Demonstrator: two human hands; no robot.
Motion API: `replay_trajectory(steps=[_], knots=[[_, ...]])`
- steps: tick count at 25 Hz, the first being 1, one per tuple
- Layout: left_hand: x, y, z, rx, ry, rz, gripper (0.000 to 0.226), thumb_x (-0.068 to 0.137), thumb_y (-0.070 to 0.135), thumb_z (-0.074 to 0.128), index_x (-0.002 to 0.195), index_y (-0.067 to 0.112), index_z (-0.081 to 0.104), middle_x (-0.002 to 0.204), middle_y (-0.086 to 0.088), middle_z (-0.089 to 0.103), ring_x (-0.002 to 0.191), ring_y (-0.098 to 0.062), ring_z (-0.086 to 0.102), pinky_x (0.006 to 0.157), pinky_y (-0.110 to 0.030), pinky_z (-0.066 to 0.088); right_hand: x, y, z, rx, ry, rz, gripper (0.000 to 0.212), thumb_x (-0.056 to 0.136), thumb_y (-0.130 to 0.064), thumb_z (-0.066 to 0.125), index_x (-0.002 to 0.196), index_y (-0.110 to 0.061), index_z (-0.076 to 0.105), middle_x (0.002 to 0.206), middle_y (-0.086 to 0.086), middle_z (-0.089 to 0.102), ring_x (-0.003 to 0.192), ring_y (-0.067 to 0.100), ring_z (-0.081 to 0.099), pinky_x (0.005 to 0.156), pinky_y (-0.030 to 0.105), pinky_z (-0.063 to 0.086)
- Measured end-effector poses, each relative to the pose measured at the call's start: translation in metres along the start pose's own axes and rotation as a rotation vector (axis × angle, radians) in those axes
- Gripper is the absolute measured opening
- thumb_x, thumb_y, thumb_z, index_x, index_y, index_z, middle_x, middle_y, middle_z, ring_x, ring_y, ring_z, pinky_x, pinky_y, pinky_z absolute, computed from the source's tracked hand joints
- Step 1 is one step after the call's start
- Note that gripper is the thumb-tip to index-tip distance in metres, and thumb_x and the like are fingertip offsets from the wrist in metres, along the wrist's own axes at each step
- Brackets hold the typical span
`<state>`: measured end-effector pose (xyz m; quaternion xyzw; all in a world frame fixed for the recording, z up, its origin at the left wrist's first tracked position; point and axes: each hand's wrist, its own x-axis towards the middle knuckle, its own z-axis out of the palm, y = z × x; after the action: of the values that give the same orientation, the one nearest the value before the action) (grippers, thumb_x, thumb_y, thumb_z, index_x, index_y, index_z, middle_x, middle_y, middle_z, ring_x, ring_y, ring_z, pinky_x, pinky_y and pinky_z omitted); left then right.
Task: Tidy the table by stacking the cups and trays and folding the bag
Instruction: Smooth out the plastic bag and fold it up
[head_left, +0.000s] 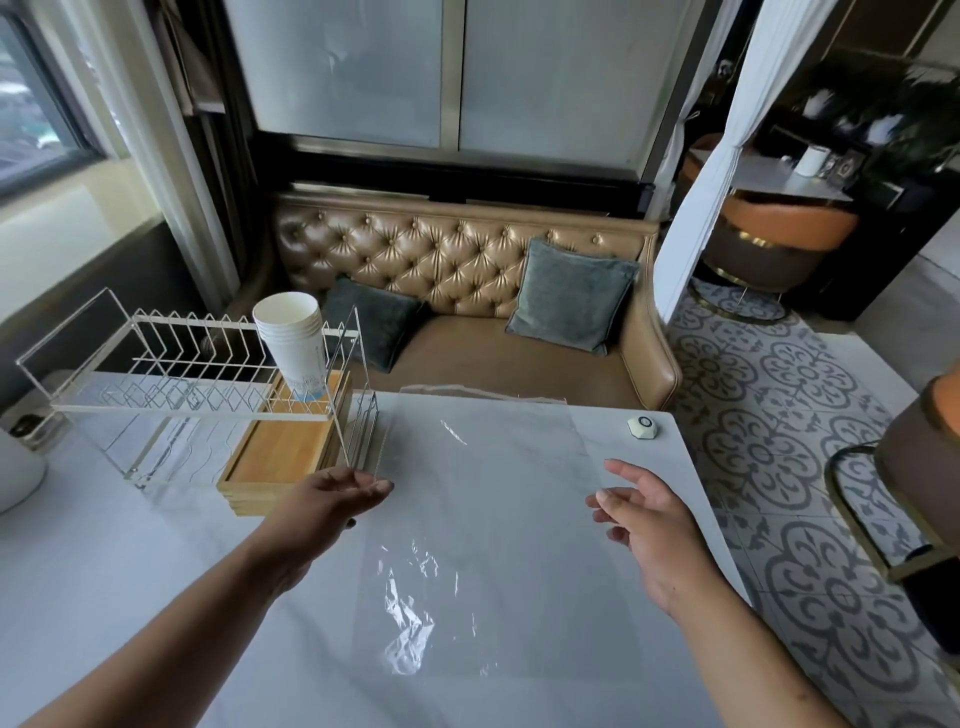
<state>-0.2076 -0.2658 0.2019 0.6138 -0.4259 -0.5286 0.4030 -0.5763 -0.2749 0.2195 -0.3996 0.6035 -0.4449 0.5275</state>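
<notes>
A clear plastic bag (488, 519) lies spread flat on the white marble table (130, 597), reaching from the far edge towards me. My left hand (332, 493) rests at the bag's left edge, fingers pinched on that edge. My right hand (644, 519) hovers open at the bag's right edge, fingers spread, holding nothing. A stack of white paper cups (293, 343) stands upright on a pile of wooden trays (283, 452) at the left, behind my left hand.
A white wire dish rack (197, 374) with clear acrylic sides stands over the trays at the left. A small white round device (643, 426) sits near the table's far right corner. Behind the table is a tufted leather sofa (467, 270) with cushions. Patterned floor lies to the right.
</notes>
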Motion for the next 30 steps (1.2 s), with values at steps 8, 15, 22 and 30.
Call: replay_trajectory(steps=[8, 15, 22, 30], knots=[[0.000, 0.029, 0.001, -0.068, -0.004, 0.105, 0.010, 0.087, 0.027, 0.083, 0.086, 0.018, 0.080, 0.129, 0.014, 0.070, 0.112, 0.002, 0.064, 0.081, -0.026, 0.045, -0.011, -0.031, -0.003, -0.017, 0.024, -0.096, 0.035, 0.097, -0.003, 0.064, 0.121, -0.028, 0.065, 0.086, -0.001, 0.079, 0.069, 0.002, 0.067, 0.073, 0.030, 0.046], [-0.004, 0.042, 0.006, -0.121, -0.050, 0.214, 0.026, 0.083, 0.031, 0.083, 0.088, 0.007, 0.075, 0.136, 0.020, 0.067, 0.107, -0.014, 0.063, 0.084, -0.035, 0.042, -0.019, -0.039, -0.007, -0.026, 0.039, -0.107, 0.032, 0.097, -0.004, 0.063, 0.119, -0.027, 0.067, 0.087, -0.001, 0.080, 0.073, 0.005, 0.066, 0.074, 0.030, 0.045], [-0.014, 0.085, 0.038, 0.185, 0.089, 0.572, 0.013, 0.096, 0.016, 0.074, 0.083, 0.021, 0.071, 0.087, 0.006, 0.076, 0.080, -0.005, 0.067, 0.073, -0.023, 0.050, -0.035, -0.042, -0.009, -0.764, 0.302, -0.303, 0.028, 0.088, -0.025, 0.068, 0.115, -0.029, 0.066, 0.105, -0.013, 0.065, 0.099, 0.017, 0.061, 0.080, 0.034, 0.051], [-0.032, 0.136, 0.067, 0.575, 0.034, 0.889, 0.018, 0.095, 0.022, 0.074, 0.088, 0.038, 0.068, 0.091, 0.021, 0.071, 0.092, 0.004, 0.066, 0.077, -0.018, 0.053, -0.033, -0.062, 0.054, -0.800, -0.241, -0.310, 0.024, 0.079, -0.053, 0.065, 0.103, -0.052, 0.061, 0.097, -0.033, 0.066, 0.085, -0.004, 0.065, 0.065, 0.014, 0.048]])
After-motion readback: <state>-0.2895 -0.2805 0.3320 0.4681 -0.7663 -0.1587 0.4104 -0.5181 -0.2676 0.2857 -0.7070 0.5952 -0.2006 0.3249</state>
